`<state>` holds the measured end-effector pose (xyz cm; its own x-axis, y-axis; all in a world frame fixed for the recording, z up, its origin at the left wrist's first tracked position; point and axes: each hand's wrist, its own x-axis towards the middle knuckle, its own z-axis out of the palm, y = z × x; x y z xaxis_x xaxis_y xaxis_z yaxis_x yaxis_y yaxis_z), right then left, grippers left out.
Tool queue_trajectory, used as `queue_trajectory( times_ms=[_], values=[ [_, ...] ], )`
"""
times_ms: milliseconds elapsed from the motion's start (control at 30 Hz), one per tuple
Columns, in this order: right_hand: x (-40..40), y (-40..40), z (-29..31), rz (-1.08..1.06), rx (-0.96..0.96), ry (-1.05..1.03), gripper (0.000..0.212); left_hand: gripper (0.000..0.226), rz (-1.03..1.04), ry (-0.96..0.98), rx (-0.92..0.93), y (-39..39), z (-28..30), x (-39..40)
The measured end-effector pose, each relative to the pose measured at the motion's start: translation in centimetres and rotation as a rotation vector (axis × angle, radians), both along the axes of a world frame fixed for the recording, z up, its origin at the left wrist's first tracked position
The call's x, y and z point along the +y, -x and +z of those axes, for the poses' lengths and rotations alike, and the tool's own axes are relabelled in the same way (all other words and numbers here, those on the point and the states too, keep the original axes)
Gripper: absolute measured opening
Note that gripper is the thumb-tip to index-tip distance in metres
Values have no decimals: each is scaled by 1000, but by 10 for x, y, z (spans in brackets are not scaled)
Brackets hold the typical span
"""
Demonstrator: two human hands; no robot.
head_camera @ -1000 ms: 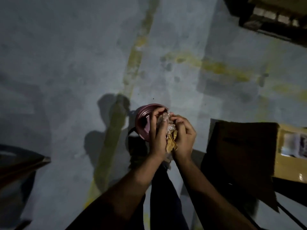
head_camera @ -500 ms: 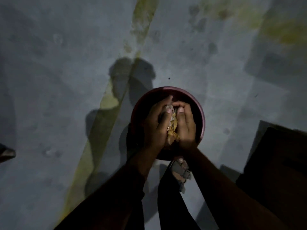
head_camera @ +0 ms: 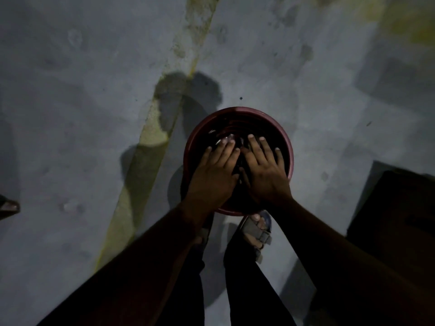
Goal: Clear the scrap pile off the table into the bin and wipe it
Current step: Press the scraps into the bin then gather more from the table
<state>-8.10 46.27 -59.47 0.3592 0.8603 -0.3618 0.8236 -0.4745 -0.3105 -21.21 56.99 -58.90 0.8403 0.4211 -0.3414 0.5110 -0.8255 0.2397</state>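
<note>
Both hands hang flat over the mouth of the bin, palms down, fingers straight and spread, holding nothing. The left hand [head_camera: 215, 170] covers the near left part of the opening, and the right hand [head_camera: 264, 171] sits just beside it over the near right part, the inner edges of the two close together. The bin [head_camera: 237, 111] is a round, dark red tub standing on the grey floor [head_camera: 70, 114], seen from straight above. Its inside is very dark; a few faint pale glints show past the fingertips, but whether they are scraps [head_camera: 229, 137] cannot be told for sure. A sandalled foot [head_camera: 257, 228] stands on the floor just on the near side of the bin. A worn yellow stripe [head_camera: 150, 147] runs across the floor to the left of the bin, and a dark box-like shape [head_camera: 395, 208] lies to the bin's right.
</note>
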Motion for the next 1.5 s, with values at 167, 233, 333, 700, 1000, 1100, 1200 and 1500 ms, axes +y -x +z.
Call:
queue_trajectory(
  times_ms=[167, 233, 333, 700, 1000, 1100, 1200, 1500],
  values=[
    [-14, 18, 93, -34, 32, -9, 57, 71, 79, 101, 3, 2, 104, 0],
    [-21, 26, 141, -62, 23, -35, 55, 69, 66, 132, -35, 3, 150, -1],
    [-33, 33, 233, -128, 39, -24, 57, 68, -1, 181, -94, 4, 236, -3],
    [-145, 84, 533, -551, -147, -55, 62, 63, -496, 149, -292, -5, 523, -81],
    [-316, 157, 621, -1086, -359, -92, 65, 66, -959, 217, -372, -16, 619, -262],
    [-386, 181, 630, -1237, -410, -106, 66, 64, -1117, 220, -380, -16, 633, -337],
    [-459, 209, 632, -1375, -452, -102, 65, 63, -1252, 235, -385, -10, 637, -421],
    [-651, 302, 623, -1695, -460, -40, 66, 67, -1559, 284, -320, 45, 626, -647]
  ],
)
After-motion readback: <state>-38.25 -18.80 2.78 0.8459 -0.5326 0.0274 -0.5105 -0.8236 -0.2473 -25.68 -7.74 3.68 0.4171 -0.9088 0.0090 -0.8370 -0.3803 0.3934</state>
